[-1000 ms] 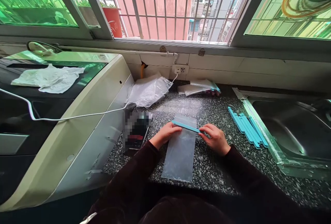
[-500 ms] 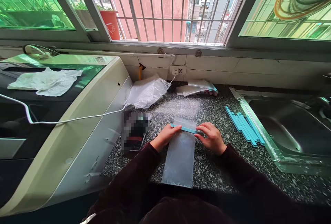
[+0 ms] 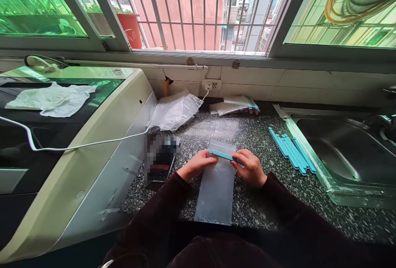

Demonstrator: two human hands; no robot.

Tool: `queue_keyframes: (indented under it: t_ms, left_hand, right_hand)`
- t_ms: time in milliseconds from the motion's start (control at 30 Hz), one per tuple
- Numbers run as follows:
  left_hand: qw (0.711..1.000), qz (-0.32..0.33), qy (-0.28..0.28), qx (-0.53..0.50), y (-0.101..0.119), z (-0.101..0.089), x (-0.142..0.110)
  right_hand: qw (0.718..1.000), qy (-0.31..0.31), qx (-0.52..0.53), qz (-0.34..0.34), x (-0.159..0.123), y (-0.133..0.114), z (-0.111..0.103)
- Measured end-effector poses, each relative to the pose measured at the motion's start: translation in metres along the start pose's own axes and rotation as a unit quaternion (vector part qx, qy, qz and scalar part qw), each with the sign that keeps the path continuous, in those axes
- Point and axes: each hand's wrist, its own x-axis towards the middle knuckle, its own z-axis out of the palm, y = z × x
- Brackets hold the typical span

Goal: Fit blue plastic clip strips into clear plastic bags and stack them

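A light-blue bag sealing clip [image 3: 222,155] lies across the upper part of a frosted plastic bag [image 3: 215,193], which rests flat on the speckled counter. My right hand [image 3: 250,168] is closed, pinching the clip near its right end. At the bag's left edge my left hand [image 3: 198,164] is closed, with the thumb on the bag just below the clip's left end. Its other fingers are partly hidden behind the bag. Several more blue clips [image 3: 291,152] lie in a bunch to the right of my hands.
A blurred-out phone-like device [image 3: 161,158] lies left of my hands. Clear plastic bags [image 3: 177,109] and a pile of clipped bags [image 3: 233,106] are at the back. A white appliance [image 3: 123,148] with a cable [image 3: 93,142] stands left; a metal sink [image 3: 334,148] is right.
My right hand has moved slightly left along the clip and closed more around its end. My left thumb has shifted from the clip to just below it.
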Motion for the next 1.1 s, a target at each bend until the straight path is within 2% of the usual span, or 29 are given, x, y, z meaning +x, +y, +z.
queue_keyframes:
  t_ms: [167, 333, 567, 767, 1100]
  left_hand:
    - [0.999, -0.007, 0.039, -0.038, 0.004, -0.002, -0.001]
    - [0.993, 0.014, 0.056, -0.106, -0.003, -0.002, 0.004]
    - [0.995, 0.048, 0.089, -0.002, -0.006, 0.000, 0.005]
    - [0.993, 0.070, 0.093, 0.032, -0.002, 0.005, 0.002]
    - [0.988, 0.096, 0.086, 0.080, -0.008, 0.005, 0.000]
  right_hand:
    - [1.000, 0.008, 0.008, 0.002, -0.003, 0.005, 0.000]
    - [1.000, 0.002, 0.019, 0.000, -0.004, 0.006, 0.001]
    - [0.999, -0.006, 0.033, -0.009, -0.006, 0.005, 0.004]
    - [0.999, 0.003, 0.053, 0.003, -0.005, 0.005, 0.004]
    - [0.997, 0.045, 0.056, -0.002, -0.003, 0.002, -0.002]
